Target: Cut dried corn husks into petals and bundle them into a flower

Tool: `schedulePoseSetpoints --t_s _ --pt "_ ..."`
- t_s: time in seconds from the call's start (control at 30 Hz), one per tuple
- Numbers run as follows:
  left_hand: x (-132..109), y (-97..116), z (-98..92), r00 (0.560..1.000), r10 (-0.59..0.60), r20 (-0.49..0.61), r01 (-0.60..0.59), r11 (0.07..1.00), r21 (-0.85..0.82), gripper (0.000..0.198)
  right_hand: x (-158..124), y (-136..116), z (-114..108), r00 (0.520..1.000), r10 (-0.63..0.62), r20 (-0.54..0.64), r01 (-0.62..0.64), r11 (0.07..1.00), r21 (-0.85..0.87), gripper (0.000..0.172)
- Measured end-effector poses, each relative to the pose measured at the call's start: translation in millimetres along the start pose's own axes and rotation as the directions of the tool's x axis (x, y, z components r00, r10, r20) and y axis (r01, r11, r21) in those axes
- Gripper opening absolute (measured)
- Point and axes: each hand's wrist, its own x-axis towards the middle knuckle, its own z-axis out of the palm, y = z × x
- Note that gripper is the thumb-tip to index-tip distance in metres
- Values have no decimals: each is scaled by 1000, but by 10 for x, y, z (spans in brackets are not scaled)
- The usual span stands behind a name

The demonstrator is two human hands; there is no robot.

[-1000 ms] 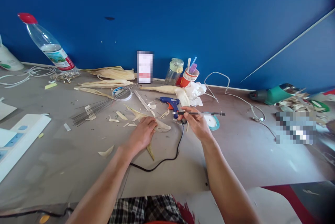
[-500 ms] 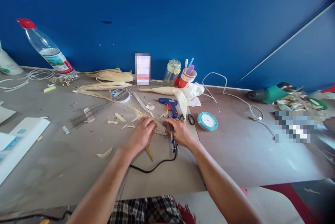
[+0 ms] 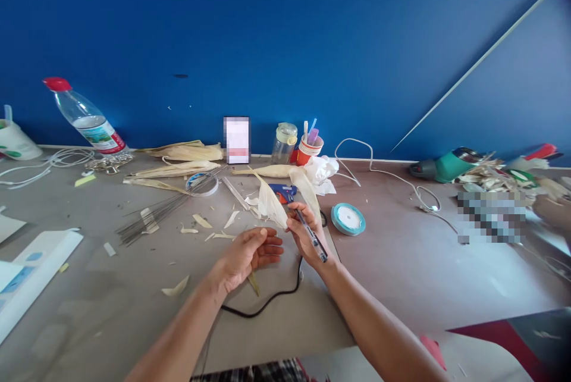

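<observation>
Papery husk strip [image 3: 270, 203], pinched above the table [image 3: 401, 275] alongside 1 pen [image 3: 314, 240] in the right hand [image 3: 298, 238], could tear or slip from that seemingly thin grip, with the left hand [image 3: 250, 251] open beneath.

**Deep blue behind, pale cream in front**

The wall [image 3: 312, 43] is a flat deep blue and the table [image 3: 401, 263] a dull grey-brown. The husk [image 3: 271, 203] is pale cream, like the scraps [image 3: 176, 288] around it. The pen [image 3: 312, 236] is black with a clear barrel. The glue gun [image 3: 281, 193] is blue and orange, and the cable [image 3: 267, 304] black. The spool [image 3: 348, 219] is teal with white tape. The cup [image 3: 309, 150] is red-orange, and the clear bottle [image 3: 84, 117] has a red cap.
</observation>
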Motion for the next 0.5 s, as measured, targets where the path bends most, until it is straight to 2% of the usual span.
schedulePoseSetpoints --t_s 0.1,0.23,0.4,0.5 --pt "53 -45 -4 1000 5 11 -2 968 -251 27 -31 -19 30 998 21 53 -21 1000 -9 32" --pt "112 -45 -96 999 24 -31 -34 912 -410 21 -69 -24 35 987 -25 159 47 989 -138 27" --pt "137 -21 -109 991 -9 -130 -47 904 -424 22 -97 -29 24 953 -110 281 194 937 -291 22" --pt "127 3 -66 975 25 -223 -106 927 -360 19 -84 -54 29 949 -128 288 236 895 -379 21"
